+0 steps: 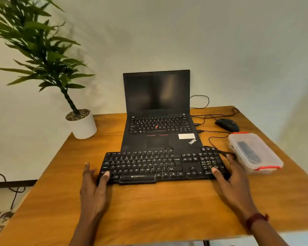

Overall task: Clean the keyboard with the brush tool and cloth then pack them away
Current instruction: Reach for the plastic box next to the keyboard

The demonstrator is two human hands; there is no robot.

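Note:
A black Zebronics keyboard (160,166) lies across the middle of the wooden table (149,210), its back edge resting on an open black laptop (158,121). My left hand (93,189) grips the keyboard's left end, thumb on the keys. My right hand (231,181) grips its right end by the number pad. A clear plastic box with red clips (254,153) stands closed to the right, with a dark object inside that I cannot make out. No brush or cloth shows outside the box.
A black mouse (227,124) and looping black cables (213,134) lie at the back right. A potted plant in a white pot (82,125) stands at the table's back left corner. The table's edges fall away on both sides.

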